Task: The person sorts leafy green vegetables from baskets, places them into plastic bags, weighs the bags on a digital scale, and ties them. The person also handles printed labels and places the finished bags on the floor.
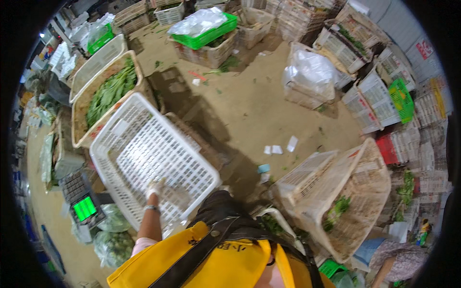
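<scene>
My left hand, in a pale glove with a band at the wrist, reaches into a white perforated plastic crate on my left. It is over the crate's bottom; whether its fingers hold anything is too blurred to tell. Apart from small green scraps, no produce shows in this crate. My right hand is out of view. Right behind the white crate stands a tan plastic crate holding leafy greens. A scale with a lit green display stands left of the white crate. The yellow apron on my body bears writing.
Stained crates, one with greens inside, stand at my right. Beyond them another person is partly visible. Bags of vegetables lie at lower left. Stacked crates line the far side, and a plastic-covered crate stands on the littered floor.
</scene>
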